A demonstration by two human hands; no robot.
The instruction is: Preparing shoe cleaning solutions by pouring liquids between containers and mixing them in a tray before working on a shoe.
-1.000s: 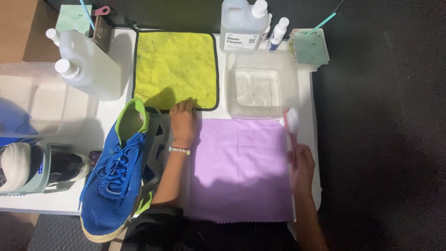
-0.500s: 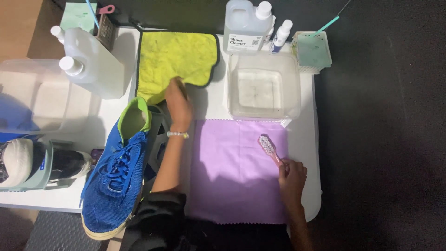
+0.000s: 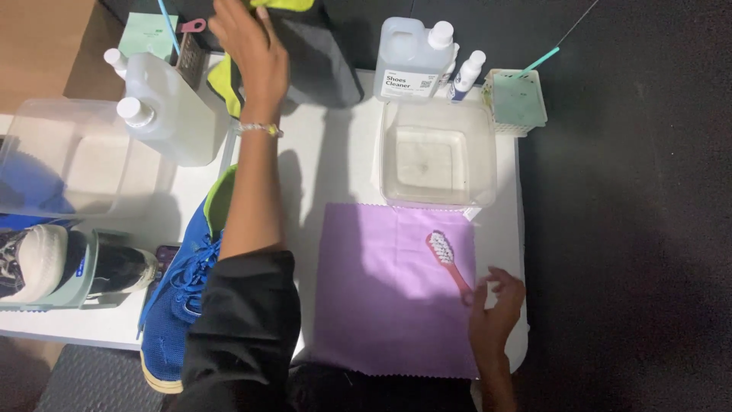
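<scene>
My left hand (image 3: 248, 42) reaches to the far edge of the white table and is shut on a yellow-green cloth (image 3: 223, 82), lifted so its dark grey underside (image 3: 324, 65) shows. My right hand (image 3: 496, 313) hovers at the near right with fingers apart, its fingertips at the handle end of a pink brush (image 3: 450, 263). The brush lies on a purple cloth (image 3: 381, 305), white bristles pointing away from me. A blue shoe (image 3: 179, 305) with a green collar lies left of my left forearm.
A clear plastic tub (image 3: 438, 122) sits behind the purple cloth. A cleaner jug (image 3: 412, 57), small spray bottles (image 3: 467, 72) and a green basket (image 3: 517, 103) line the far edge. Translucent jugs (image 3: 164, 114), a clear bin (image 3: 61, 164) and another shoe (image 3: 38, 263) stand left.
My left hand has picked the yellow-green cloth up off the table and carried it away from me. My right hand has laid the brush on the purple cloth and opened.
</scene>
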